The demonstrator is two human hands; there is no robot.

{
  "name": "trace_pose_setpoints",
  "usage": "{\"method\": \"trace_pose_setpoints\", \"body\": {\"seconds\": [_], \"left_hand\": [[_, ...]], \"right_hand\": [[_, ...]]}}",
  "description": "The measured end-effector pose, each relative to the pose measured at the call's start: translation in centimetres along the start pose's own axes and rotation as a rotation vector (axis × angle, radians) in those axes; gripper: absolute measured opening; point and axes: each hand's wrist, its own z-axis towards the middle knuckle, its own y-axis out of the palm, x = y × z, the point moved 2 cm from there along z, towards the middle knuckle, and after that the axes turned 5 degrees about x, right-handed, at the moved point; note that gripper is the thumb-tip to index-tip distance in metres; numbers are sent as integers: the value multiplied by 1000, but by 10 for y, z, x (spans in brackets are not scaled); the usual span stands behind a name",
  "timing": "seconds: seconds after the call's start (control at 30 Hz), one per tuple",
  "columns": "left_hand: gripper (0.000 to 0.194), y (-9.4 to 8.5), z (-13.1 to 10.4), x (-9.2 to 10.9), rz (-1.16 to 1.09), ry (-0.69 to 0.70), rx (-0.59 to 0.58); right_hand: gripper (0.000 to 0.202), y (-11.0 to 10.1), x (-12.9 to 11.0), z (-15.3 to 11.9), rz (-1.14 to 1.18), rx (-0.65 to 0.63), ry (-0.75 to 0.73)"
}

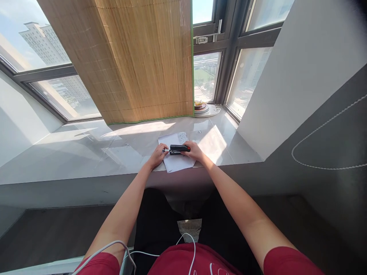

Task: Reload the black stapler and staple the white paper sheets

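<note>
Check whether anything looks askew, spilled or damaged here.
The white paper sits askew on the windowsill, its near end at the front edge. A small loose piece lies beyond it, too small to identify. I see no spill or damage.

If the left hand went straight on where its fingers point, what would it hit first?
The left hand would probably meet the black stapler held by the right hand; the gap is hard to judge.

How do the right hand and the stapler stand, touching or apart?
Touching. Head view shows the right hand gripping the stapler at its red-marked end.
</note>
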Motion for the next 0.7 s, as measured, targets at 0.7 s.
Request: {"method": "trace_pose_setpoints", "body": {"seconds": [0.7], "left_hand": [[8, -1, 1, 4, 0, -10, -1]], "right_hand": [[19, 0, 2, 0, -28, -21, -6]]}}
